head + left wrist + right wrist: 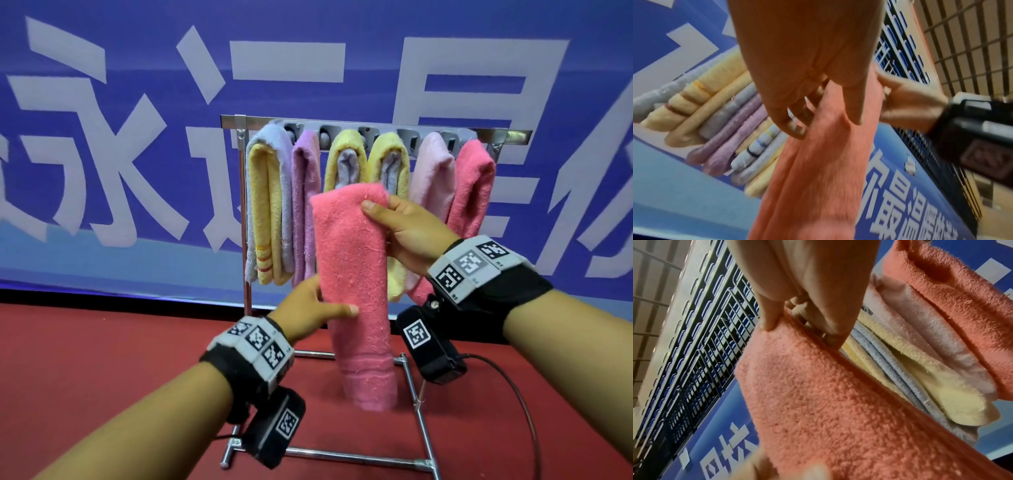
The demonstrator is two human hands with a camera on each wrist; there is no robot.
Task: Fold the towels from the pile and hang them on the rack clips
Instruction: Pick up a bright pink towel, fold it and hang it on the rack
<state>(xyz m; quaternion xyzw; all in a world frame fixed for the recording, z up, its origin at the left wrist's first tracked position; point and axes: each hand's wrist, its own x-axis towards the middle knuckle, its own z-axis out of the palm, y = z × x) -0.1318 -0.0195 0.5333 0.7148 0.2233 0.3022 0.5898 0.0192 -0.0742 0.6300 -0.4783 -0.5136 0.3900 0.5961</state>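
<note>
The person holds a folded pink towel [352, 284] upright in front of the towel rack [373, 124], with both hands on it.

Right hand [412, 233]: pinches the upper right corner of the pink towel, thumb on the near face, fingers behind the fold. The right wrist view shows the thumb [769, 319] pressing into the top edge of the towel [818, 402].

Left hand [308, 308]: grips the left edge of the towel at mid-height, thumb laid across the near face, fingers wrapped behind. In the left wrist view the fingers [853, 104] curl over the cloth [818, 178]; that view is blurred.

Pink towel: hangs as a long narrow strip. Its lower end reaches down near the red desk [102, 377]; whether it touches the surface cannot be told.

Towel rack: stands on the red desk, far of the held towel. Its grey clip bar runs along the top rail. Six folded bundles hang from it, left to right: a grey-and-yellow towel [269, 205], a lilac towel [305, 192], two yellow towels with grey inner layers [346, 154] [388, 154], a pale pink towel [433, 174] and a deep pink towel [472, 185]. The held towel covers the lower parts of the two yellow bundles.

Behind the rack hangs a blue banner [137, 137] with large white characters.
</note>
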